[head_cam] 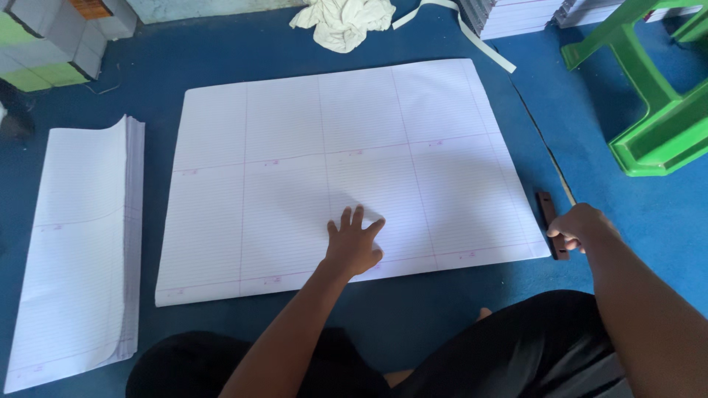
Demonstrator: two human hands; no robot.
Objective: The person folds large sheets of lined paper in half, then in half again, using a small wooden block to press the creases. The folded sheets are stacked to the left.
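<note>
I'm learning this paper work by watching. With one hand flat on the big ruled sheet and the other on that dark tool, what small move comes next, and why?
Probably bring the dark tool from the blue floor onto the big ruled sheet. The right hand grips it just off the sheet's right edge, while the left hand already presses the sheet flat.

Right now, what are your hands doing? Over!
Left hand flat, fingers spread, on big ruled paper stack. Right hand closed on dark tool at the stack's right edge. Folded sheets lie left.
</note>
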